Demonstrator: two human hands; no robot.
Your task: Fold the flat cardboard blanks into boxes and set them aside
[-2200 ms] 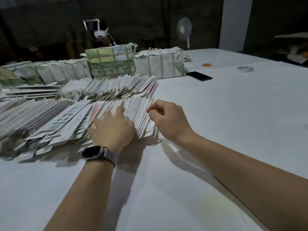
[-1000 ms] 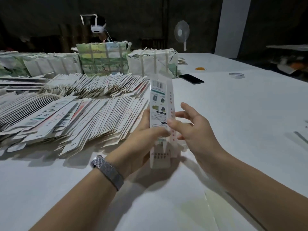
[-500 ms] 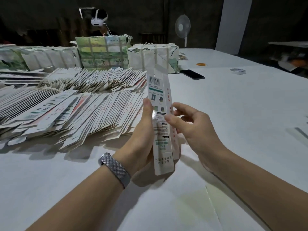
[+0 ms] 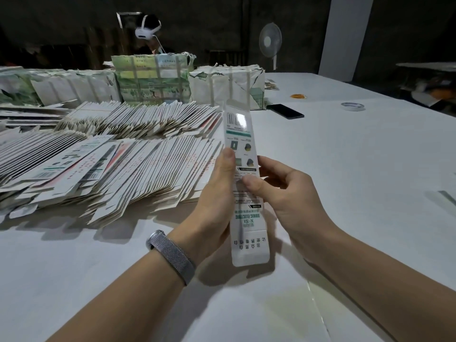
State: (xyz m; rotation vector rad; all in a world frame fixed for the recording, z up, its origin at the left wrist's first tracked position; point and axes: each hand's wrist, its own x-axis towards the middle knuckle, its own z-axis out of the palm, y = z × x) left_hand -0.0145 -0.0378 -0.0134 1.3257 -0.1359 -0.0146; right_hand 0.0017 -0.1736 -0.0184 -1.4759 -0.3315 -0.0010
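Observation:
One long narrow white cardboard blank (image 4: 240, 134), printed with a barcode and green text, stands upright above the white table (image 4: 345, 169). My left hand (image 4: 214, 198) grips its left edge, thumb on the printed face. My right hand (image 4: 283, 191) pinches its right edge, thumb in front and fingers curled behind. The blank still looks flat. Fanned rows of several more flat blanks (image 4: 103, 169) lie on the table to the left of my hands.
Strapped paper-wrapped bundles (image 4: 153, 80) stand along the far side behind the rows. A black phone (image 4: 285, 111), a tape roll (image 4: 352, 106) and an orange ring (image 4: 298, 96) lie far right. A person with a white headset (image 4: 147, 28) sits behind the bundles. A fan (image 4: 270, 41) stands beyond.
Both hands left the fanned row, and the left hand lifted one blank upright. The right hand joined it and now pinches the right edge; the blank has risen slightly toward me.

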